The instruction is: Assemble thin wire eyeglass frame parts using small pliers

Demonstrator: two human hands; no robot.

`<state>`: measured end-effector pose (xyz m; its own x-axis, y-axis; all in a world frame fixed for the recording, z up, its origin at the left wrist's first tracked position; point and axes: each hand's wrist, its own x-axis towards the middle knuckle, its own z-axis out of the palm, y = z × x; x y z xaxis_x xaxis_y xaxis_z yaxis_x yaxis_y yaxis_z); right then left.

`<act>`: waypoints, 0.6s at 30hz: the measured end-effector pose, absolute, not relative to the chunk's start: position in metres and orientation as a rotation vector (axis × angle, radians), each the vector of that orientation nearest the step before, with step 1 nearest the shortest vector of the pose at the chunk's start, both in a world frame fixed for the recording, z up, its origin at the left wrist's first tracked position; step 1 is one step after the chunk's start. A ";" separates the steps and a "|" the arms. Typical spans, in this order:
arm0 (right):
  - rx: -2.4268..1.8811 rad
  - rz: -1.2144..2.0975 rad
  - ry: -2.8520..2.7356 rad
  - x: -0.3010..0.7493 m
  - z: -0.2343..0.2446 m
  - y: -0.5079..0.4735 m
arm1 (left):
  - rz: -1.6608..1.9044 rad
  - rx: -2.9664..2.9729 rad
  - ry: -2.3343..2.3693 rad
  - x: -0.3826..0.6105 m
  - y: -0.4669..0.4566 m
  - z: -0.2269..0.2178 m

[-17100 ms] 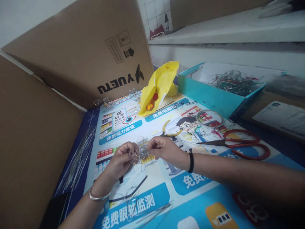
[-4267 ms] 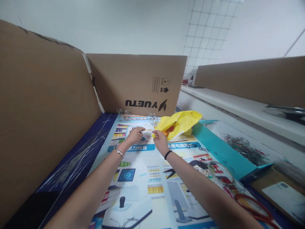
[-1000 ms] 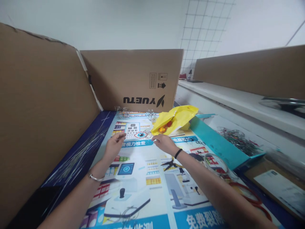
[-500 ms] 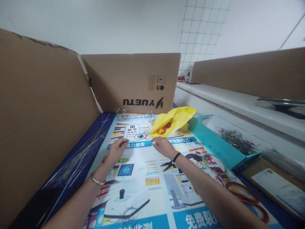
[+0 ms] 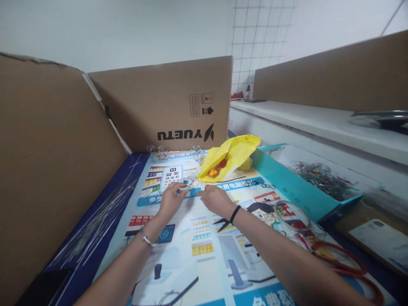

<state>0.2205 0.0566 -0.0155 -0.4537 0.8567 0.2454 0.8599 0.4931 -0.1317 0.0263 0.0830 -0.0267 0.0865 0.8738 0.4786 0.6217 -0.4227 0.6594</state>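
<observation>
My left hand [image 5: 173, 199] is closed in a pinch above the printed sheet [image 5: 178, 255]. A thin, wire-like line shows by its fingertips, too fine to name. Just to its right, my right hand [image 5: 217, 199] is also closed, its thumb and fingers pressed together; what it holds is hidden. The fingertips of the two hands are a small gap apart. Behind the right hand lies an open yellow bag [image 5: 242, 151] with orange and red pieces [image 5: 215, 170] at its mouth. Dark-bladed scissors or pliers [image 5: 222, 224] lie partly under the right wrist.
At the right, a teal box [image 5: 287, 187] holds tangled wire pieces [image 5: 318, 180]. Nearer are a clear coil [image 5: 291, 215] and red-orange coils [image 5: 346, 259]. Thin strands [image 5: 98, 229] lie along the left side. Cardboard panels [image 5: 137, 102] stand at the back and left.
My left hand has moved right, closer to my right hand. The right hand has turned slightly, with its fingers more curled. The camera view has tilted and shifted a little.
</observation>
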 end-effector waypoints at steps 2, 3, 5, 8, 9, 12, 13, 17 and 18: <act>-1.454 -0.042 -2.484 0.220 -0.016 0.056 | 1.250 2.092 1.504 0.033 0.086 -0.027; -1.451 -0.053 -2.494 0.220 -0.016 0.055 | 1.249 2.095 1.510 0.035 0.088 -0.028; -1.442 -0.071 -2.509 0.220 -0.015 0.054 | 1.246 2.098 1.518 0.039 0.090 -0.028; -1.430 -0.084 -2.518 0.221 -0.015 0.054 | 1.250 2.096 1.518 0.042 0.094 -0.030; -1.425 -0.085 -2.519 0.221 -0.016 0.054 | 1.254 2.093 1.518 0.042 0.095 -0.030; -1.413 -0.082 -2.511 0.221 -0.017 0.054 | 1.265 2.081 1.511 0.042 0.098 -0.031; -1.409 -0.078 -2.504 0.221 -0.018 0.055 | 1.268 2.079 1.505 0.041 0.098 -0.031; -1.357 -0.035 -2.469 0.222 -0.019 0.054 | 1.279 2.085 1.452 0.039 0.096 -0.029; -1.329 -0.016 -2.460 0.222 -0.019 0.054 | 1.278 2.090 1.433 0.038 0.094 -0.028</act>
<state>0.2225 0.0539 -0.0190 -0.5025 0.8098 0.3029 0.8137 0.5614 -0.1509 0.0380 0.0936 -0.0277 0.1056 0.8614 0.4968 0.5919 -0.4560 0.6646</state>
